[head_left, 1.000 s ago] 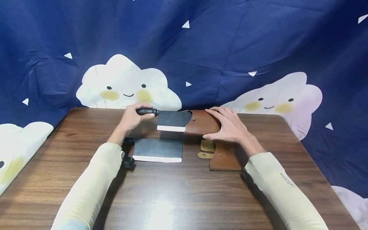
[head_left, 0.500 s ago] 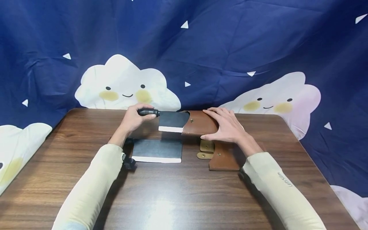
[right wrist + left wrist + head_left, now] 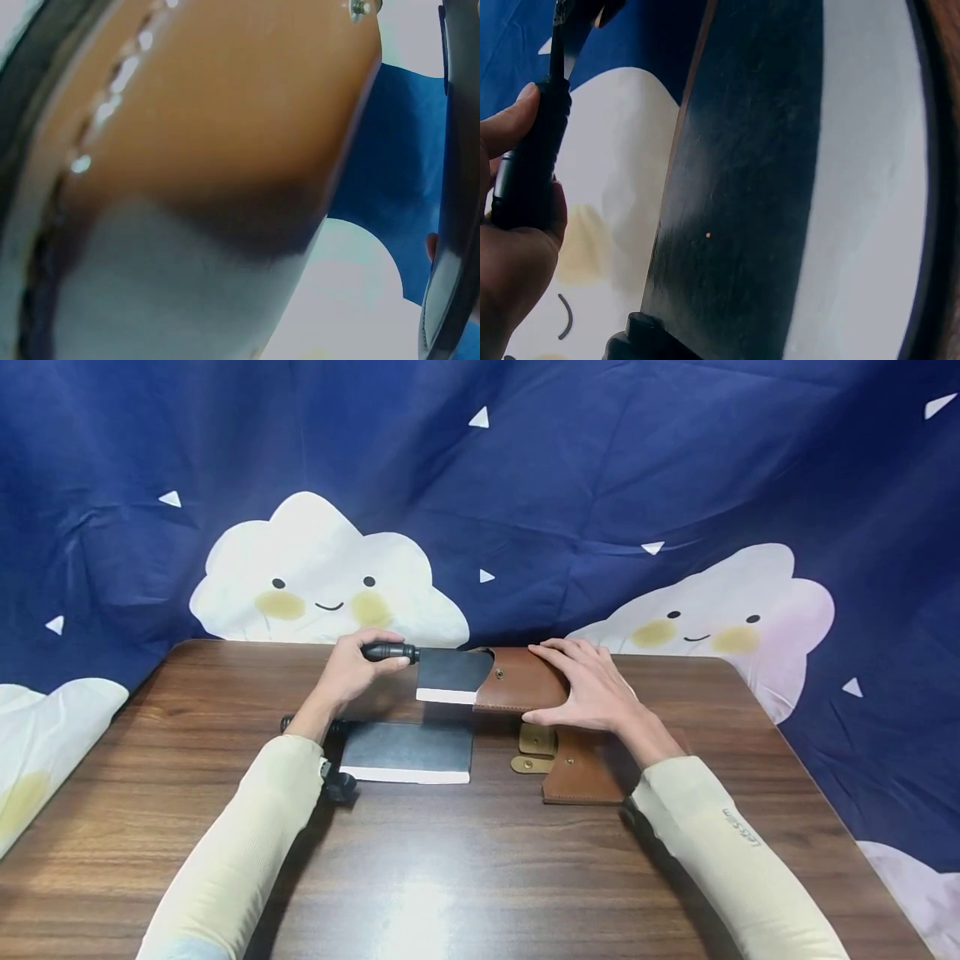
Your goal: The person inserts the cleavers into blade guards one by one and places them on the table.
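Observation:
My left hand (image 3: 347,672) grips the black handle (image 3: 529,165) of a cleaver (image 3: 444,672), held above the table near its back edge. Its dark blade with a pale cutting edge is partly inside a brown leather sheath (image 3: 517,681), which hides the far end. My right hand (image 3: 592,685) holds that sheath, fingers over the top edge and thumb at the bottom edge. Below lies a second cleaver (image 3: 405,752), its handle partly hidden behind my left wrist. A second brown sheath (image 3: 585,768) lies under my right wrist, and it fills much of the right wrist view.
The wooden table (image 3: 450,868) spreads out in front of me. Two tan snap straps (image 3: 534,752) stick out leftward from the lying sheath. A blue curtain (image 3: 525,485) with clouds hangs right behind the table's back edge.
The held cleaver and its sheath have come slightly closer together, so a bit less blade shows. The second cleaver and second sheath have stayed where they lie.

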### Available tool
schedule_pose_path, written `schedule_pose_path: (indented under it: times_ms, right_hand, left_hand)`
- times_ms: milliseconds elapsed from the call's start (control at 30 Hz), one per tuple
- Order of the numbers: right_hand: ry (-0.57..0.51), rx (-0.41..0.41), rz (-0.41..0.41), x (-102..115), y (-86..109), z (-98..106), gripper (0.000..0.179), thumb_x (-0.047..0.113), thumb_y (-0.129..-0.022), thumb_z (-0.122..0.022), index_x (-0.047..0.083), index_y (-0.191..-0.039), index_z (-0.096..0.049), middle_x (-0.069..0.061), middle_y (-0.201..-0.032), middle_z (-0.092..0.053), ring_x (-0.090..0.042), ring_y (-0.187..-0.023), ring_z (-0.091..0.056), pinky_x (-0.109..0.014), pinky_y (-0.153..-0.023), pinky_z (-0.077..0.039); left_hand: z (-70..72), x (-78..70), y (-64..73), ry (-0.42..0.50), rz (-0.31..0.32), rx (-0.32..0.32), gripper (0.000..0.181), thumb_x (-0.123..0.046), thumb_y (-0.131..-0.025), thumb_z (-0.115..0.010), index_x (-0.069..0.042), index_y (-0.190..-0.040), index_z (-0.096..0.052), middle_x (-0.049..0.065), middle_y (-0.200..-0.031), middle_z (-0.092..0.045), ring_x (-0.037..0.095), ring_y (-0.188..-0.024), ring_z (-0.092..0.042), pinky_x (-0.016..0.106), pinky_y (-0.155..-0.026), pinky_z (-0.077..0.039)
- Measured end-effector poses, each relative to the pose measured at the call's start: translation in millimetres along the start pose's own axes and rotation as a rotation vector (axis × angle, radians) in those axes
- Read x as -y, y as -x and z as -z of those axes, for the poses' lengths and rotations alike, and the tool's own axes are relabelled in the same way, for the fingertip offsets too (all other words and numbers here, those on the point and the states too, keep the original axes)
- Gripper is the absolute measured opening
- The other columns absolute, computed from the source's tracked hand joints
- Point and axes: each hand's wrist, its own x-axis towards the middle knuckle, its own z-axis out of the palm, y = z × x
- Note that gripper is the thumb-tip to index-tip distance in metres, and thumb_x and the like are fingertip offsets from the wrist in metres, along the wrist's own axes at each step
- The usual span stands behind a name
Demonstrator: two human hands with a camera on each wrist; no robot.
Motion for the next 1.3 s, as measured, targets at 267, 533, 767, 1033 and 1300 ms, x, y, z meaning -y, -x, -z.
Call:
schedule_pose_path:
  times_ms: [267, 533, 767, 1033, 1300]
  right_hand:
    - [0.000, 0.000, -0.001, -1.8, 0.8, 0.2, 0.106, 0.081, -0.064, -0.075, 0.024, -0.150, -0.051, -0.003, -0.144, -0.052, -0.026, -0.130, -0.043, -0.051, -0.096, -0.033]
    - [-0.006, 0.005, -0.017, 0.5, 2.2, -0.8, 0.106, 0.081, -0.064, -0.075, 0.025, -0.151, -0.050, -0.002, -0.145, -0.051, -0.025, -0.131, -0.042, -0.049, -0.097, -0.032]
    - [-0.010, -0.012, 0.006, 1.1, -1.3, -1.9, 0.106, 0.080, -0.064, -0.075, 0.023, -0.150, -0.052, -0.002, -0.144, -0.052, -0.025, -0.130, -0.043, -0.047, -0.093, -0.034]
    - [-0.005, -0.014, 0.010, 1.9, -3.3, -3.3, 0.106, 0.082, -0.064, -0.074, 0.023, -0.150, -0.052, -0.002, -0.143, -0.052, -0.024, -0.129, -0.043, -0.046, -0.093, -0.033]
    - [-0.012, -0.007, 0.010, 3.1, -4.2, -4.0, 0.105, 0.080, -0.065, -0.075, 0.023, -0.150, -0.051, -0.002, -0.143, -0.052, -0.024, -0.130, -0.043, -0.048, -0.096, -0.033]
  left_hand:
    - [-4.5, -2.5, -0.3, -0.011, -0.013, -0.005, 0.042, -0.012, -0.084, -0.085, 0.000, -0.121, -0.071, 0.015, -0.125, -0.062, 0.027, -0.110, -0.057, 0.025, -0.086, -0.049]
    - [-8.4, -4.7, -0.1, -0.016, -0.009, 0.007, 0.043, -0.012, -0.085, -0.085, 0.001, -0.122, -0.069, 0.015, -0.126, -0.062, 0.027, -0.111, -0.057, 0.026, -0.087, -0.048]
    - [-9.9, -1.9, -1.8, -0.013, -0.006, 0.002, 0.043, -0.012, -0.085, -0.084, 0.001, -0.123, -0.069, 0.015, -0.128, -0.061, 0.027, -0.112, -0.056, 0.026, -0.088, -0.048]
    - [-13.3, -3.7, -2.1, -0.017, -0.027, 0.000, 0.042, -0.012, -0.084, -0.085, 0.001, -0.121, -0.070, 0.014, -0.126, -0.062, 0.026, -0.112, -0.056, 0.026, -0.087, -0.048]
    - [-18.5, -5.2, -3.5, -0.003, -0.038, 0.000, 0.042, -0.012, -0.083, -0.085, 0.001, -0.120, -0.071, 0.015, -0.125, -0.063, 0.025, -0.112, -0.055, 0.025, -0.089, -0.047]
